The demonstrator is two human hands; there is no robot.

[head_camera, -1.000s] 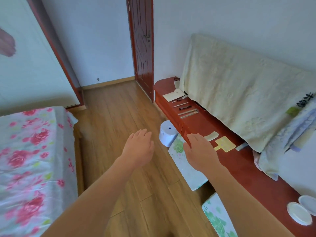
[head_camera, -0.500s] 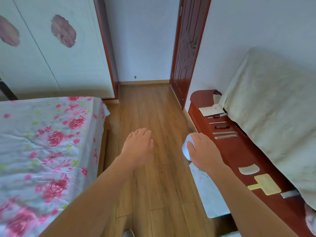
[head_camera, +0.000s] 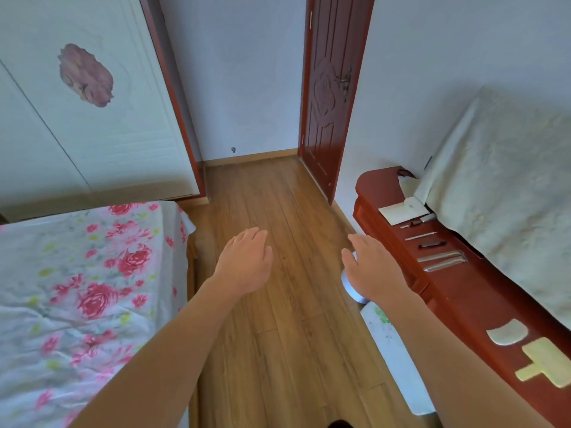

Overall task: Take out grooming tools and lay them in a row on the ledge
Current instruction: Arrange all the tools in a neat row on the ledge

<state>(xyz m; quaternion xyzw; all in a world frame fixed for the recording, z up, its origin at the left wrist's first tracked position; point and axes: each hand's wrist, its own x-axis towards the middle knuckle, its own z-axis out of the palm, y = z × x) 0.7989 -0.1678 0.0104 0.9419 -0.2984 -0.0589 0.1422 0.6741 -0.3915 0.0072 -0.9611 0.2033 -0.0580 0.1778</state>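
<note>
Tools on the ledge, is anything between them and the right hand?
Nothing visible. The right hand hovers open over a white stool beside the ledge, with only ledge top between it and the tools.

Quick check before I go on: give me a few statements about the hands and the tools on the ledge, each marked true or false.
1. Both hands hold nothing: the left hand and the right hand have their fingers out straight. True.
2. Slim tools lie side by side on the red ledge. True.
3. The dark tool is the one in the row nearest the camera. False: the metal tools lie nearer, and the thin pale stick lies beyond it.
4. The right hand grips the yellow paddle-shaped piece. False: it lies on the ledge, apart from both hands.
</note>
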